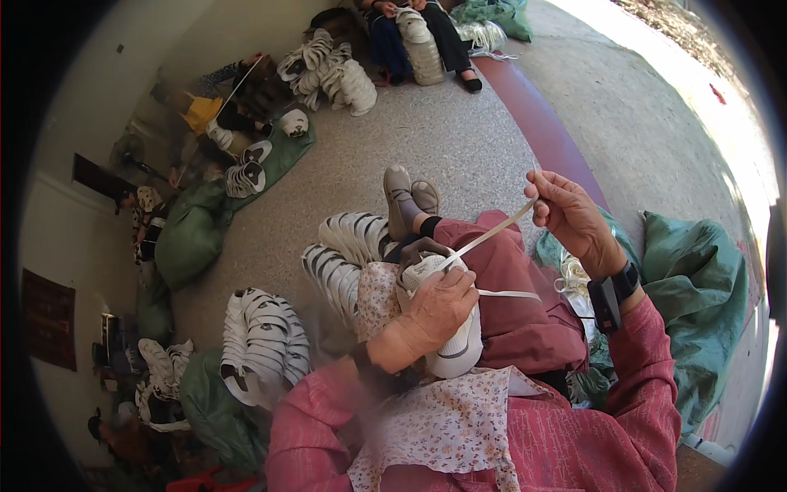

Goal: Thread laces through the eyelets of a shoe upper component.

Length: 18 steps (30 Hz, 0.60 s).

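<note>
A white mesh shoe upper [456, 359] with a dark opening lies across my lap on a floral apron [447, 414]. My left hand [436, 310] grips it from above, fingers closed over its lacing area. From beside those fingers a flat off-white shoelace [496, 234] runs taut, up and to the right. Its upper part is pinched between the thumb and fingers of my right hand [576, 220], raised over my knee. Another length of lace [510, 293] sticks out to the right of my left hand. My left hand hides the eyelets.
Stacked white shoe uppers [264, 344] stand on the floor at my left, with another stack [332, 275] by my leg. Green sacks [693, 303] and a bundle of laces [574, 275] lie at my right. Across the speckled floor [352, 164], other people sit near more stacks [348, 86].
</note>
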Motion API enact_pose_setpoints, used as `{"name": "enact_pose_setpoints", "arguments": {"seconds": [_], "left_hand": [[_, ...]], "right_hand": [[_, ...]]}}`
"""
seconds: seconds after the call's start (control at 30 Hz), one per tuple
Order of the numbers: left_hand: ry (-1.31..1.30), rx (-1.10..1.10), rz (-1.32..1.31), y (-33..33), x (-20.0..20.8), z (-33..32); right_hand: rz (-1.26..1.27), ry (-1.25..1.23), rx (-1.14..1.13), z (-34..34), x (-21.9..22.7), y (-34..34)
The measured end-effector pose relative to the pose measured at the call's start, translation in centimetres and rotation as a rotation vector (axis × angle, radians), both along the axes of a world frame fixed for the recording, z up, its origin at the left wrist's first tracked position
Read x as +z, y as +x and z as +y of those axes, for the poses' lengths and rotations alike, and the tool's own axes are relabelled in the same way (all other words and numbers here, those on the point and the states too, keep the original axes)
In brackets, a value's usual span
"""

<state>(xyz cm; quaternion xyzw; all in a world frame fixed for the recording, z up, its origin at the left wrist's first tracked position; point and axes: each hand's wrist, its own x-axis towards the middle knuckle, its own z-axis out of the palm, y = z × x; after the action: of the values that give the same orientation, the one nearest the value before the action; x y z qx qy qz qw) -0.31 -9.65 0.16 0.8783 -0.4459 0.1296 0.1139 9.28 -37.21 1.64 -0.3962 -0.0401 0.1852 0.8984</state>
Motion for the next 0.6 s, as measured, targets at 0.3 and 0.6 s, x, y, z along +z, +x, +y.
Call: {"name": "enact_pose_setpoints", "arguments": {"seconds": [0.3,0.6], "left_hand": [[-0.033,-0.061,0.475,-3.1,0.4,-1.9],[0.244,0.057,0.023,-1.8,-0.4,-1.6]], "right_hand": [[-0.039,-0.019,-0.035,-1.3,6.0,-4.4],[-0.319,-0.17,-0.011,-0.8,5.8,-5.1]]}}
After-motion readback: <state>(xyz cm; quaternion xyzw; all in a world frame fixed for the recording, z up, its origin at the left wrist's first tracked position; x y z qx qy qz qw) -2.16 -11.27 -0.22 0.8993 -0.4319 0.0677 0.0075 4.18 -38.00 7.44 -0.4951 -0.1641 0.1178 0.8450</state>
